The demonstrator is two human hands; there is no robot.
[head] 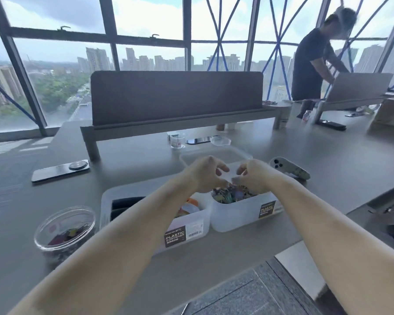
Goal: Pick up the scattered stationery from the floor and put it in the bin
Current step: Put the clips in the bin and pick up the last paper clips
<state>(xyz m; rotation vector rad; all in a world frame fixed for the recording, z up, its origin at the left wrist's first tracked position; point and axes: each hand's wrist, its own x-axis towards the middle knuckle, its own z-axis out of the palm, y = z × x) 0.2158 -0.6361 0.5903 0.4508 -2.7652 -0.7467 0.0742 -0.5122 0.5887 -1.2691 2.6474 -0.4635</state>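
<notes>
**Both hands over the right-hand bin of stationery**

We see our left hand (204, 176) and right hand (251, 176) raised side by side above the translucent white plastic bin on the right (241, 212), which carries a dark label on its front wall. The fingers of both hands are curled inward towards each other. Something small may be pinched between them, but we cannot tell whether either grip is pressed on anything or bare, for the fingertips blur together.

The heap of small multicoloured stationery pieces (232, 194) lies inside that right-hand bin, just below the hands, filling it nearly to the rim. Touching its left side stands a second translucent white plastic container with a "PLASTIC CONTAINER" label (187, 230), holding dark items at its left end and an orange and white object near its right end. The left forearm crosses over this container.

Both stand on the grey table (123, 167). At the near left edge sits a round clear plastic tub (65, 228) with a few coloured clips at its bottom. Further back on the left lies a dark smartphone with a round disc on it (60, 170), and a white smartphone, camera side up (282, 165), lies just beyond the right hand. A clear rectangular lid (214, 155) rests behind the hands. A dark grey desk divider panel (176, 97) stands across the table
</notes>
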